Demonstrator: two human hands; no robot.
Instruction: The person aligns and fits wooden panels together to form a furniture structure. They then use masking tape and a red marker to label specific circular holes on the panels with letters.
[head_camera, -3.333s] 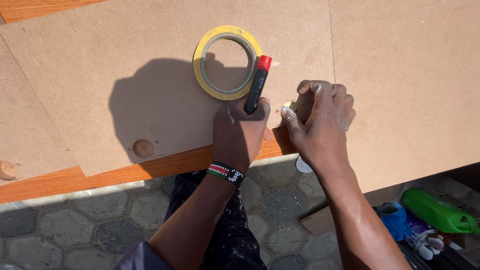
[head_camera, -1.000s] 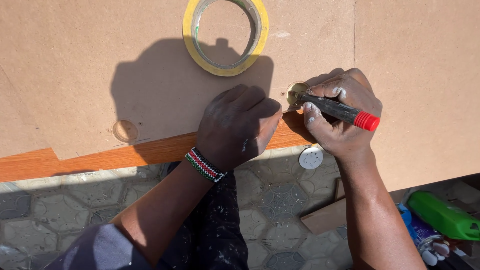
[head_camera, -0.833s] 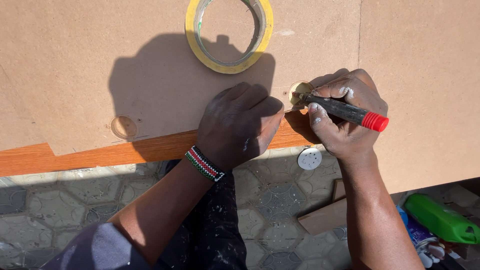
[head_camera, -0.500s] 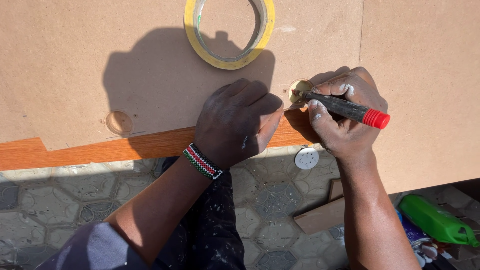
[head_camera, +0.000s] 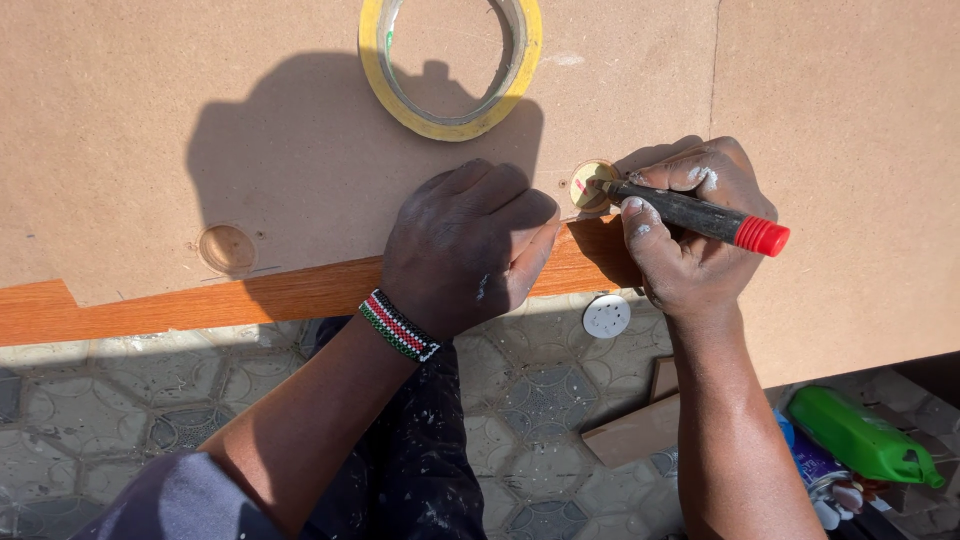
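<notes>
Marker: black barrel with a red cap end, marker (head_camera: 700, 215) lies in the right hand (head_camera: 690, 235), close to the counter's near edge, where the brown board meets the orange wood strip.
Right hand grip: fingers wrap closed round the barrel, pen-fashion, thumb pressing from the near side; I judge the low, tight hold is for control of the tip.
Marker axis: long axis runs nearly level across the view, dipping slightly; the tip points left and a little away, toward the small round disc (head_camera: 592, 184), while the red end sticks out right past the knuckles.
Tip: it touches or nearly touches the disc, which carries a short red mark; exact contact is too fine to tell.
Left hand: left hand (head_camera: 465, 245) is curled into a loose fist, knuckles down on the fibreboard sheet (head_camera: 150, 130), just left of the disc, holding nothing visible; probably a brace to keep the sheet still. A beaded bracelet (head_camera: 398, 326) circles its wrist.
Tape: yellow tape roll (head_camera: 450, 65) lies flat toward the far edge, apart from both hands.
Board: a second round mark (head_camera: 227, 248) sits near the left of the near edge.
Floor: white round cap (head_camera: 606, 316) and green bottle (head_camera: 860, 438) rest on the paving below.
</notes>
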